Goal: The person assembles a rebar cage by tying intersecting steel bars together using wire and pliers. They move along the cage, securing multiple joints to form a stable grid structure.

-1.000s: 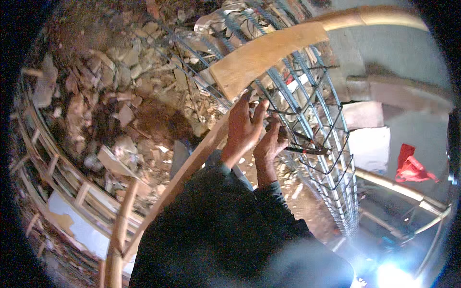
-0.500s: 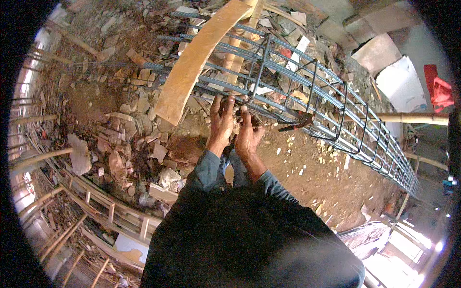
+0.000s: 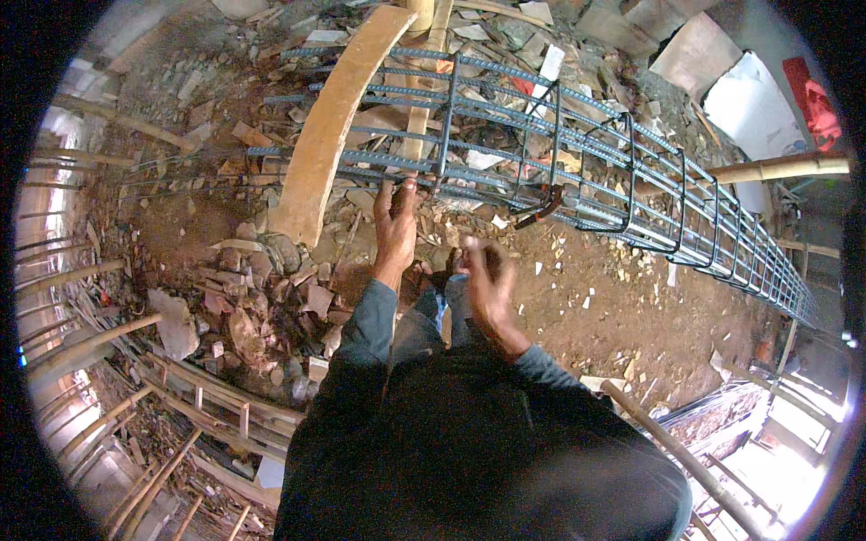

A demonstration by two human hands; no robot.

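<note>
A long cage of ribbed steel rebar [image 3: 469,110] with square stirrups [image 3: 448,117] stretches from the upper middle to the far right. My left hand [image 3: 394,236] is raised to its lower near bar, just left of the first stirrup. The fingers are closed there, and whatever lies between the tips is too small to make out. Apart from the cage, my right hand [image 3: 492,293] is lower and to the right, smeared by motion; its grip is unclear. A dark tool with a curved handle [image 3: 539,209] hangs on the cage's near lower edge.
A bent tan board [image 3: 329,126] lies across the cage's left end, beside a wooden post [image 3: 419,99]. Broken rubble [image 3: 244,329] covers the ground at left. Bamboo poles [image 3: 90,347] stand at left, and another bamboo pole [image 3: 776,167] reaches in at right. Pale sheets [image 3: 753,104] lie at upper right.
My right hand has come away from beside my left hand at the cage, moving down and right. My left hand stays up at the lower bar. The whole view has shifted slightly.
</note>
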